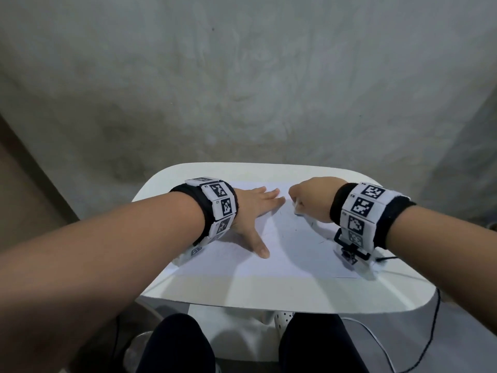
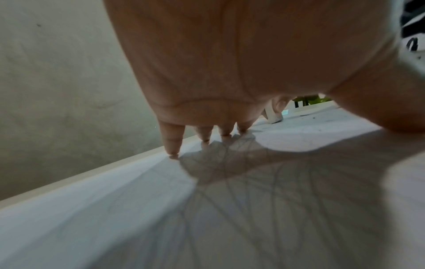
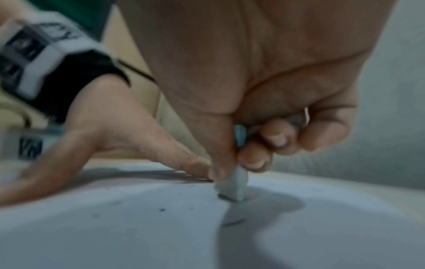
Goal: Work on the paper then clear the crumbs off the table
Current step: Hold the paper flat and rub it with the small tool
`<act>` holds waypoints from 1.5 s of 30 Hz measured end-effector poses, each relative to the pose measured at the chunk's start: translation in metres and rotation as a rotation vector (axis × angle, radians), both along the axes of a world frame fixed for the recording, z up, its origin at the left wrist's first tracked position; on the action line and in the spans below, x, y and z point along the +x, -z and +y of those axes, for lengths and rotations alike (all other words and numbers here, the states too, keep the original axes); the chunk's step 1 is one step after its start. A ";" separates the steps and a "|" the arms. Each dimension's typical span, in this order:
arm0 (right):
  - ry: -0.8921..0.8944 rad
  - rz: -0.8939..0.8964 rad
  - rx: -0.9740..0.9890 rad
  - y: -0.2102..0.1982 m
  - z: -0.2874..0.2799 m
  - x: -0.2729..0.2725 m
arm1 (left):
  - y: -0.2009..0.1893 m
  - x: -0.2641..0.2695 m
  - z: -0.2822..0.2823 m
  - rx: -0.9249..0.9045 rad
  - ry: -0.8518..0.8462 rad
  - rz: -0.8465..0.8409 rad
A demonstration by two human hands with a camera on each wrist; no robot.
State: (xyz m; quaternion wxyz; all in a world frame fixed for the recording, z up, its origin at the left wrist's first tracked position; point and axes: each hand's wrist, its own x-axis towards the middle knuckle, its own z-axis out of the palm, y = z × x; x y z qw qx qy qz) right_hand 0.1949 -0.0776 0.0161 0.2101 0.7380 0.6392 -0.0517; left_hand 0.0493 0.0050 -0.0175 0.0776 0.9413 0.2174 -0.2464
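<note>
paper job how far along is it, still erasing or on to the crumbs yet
Still erasing. The right hand grips a white eraser with its tip on the paper, while the left hand lies flat, holding the sheet down. Done so far: only faint pencil lines show, and dark crumbs already dot the sheet. Left: finishing the rubbing, then clearing the crumbs off the white table, not yet begun.

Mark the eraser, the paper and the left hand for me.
eraser (image 3: 232, 189): right wrist view, on its lower end touching the sheet.
paper (image 1: 269, 267): head view, on bare sheet near its front edge.
left hand (image 1: 251, 211): head view, on the back of the hand, pressed flat on the sheet.
</note>
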 end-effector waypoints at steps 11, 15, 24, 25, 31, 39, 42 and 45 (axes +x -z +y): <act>-0.284 0.084 -0.081 0.014 -0.031 -0.052 | 0.006 -0.022 0.007 0.013 -0.022 0.053; -0.223 -0.073 0.022 0.002 -0.024 -0.039 | 0.006 -0.024 0.011 0.011 -0.030 0.059; -0.212 -0.044 -0.047 -0.002 -0.022 -0.051 | 0.006 -0.024 0.010 0.010 -0.036 0.048; -0.279 0.003 -0.098 0.003 -0.028 -0.061 | 0.006 -0.024 0.009 0.022 -0.035 0.053; -0.166 -0.035 -0.032 -0.004 -0.015 -0.049 | 0.004 -0.024 0.010 -0.002 -0.035 0.036; -0.138 0.071 -0.039 -0.006 -0.016 -0.051 | 0.006 -0.022 0.012 0.002 -0.030 0.049; -0.140 0.031 -0.068 -0.008 -0.018 -0.063 | 0.007 -0.021 0.012 0.006 -0.039 0.049; -0.222 0.270 -0.197 0.002 -0.034 -0.084 | 0.007 -0.018 0.006 0.056 -0.023 0.076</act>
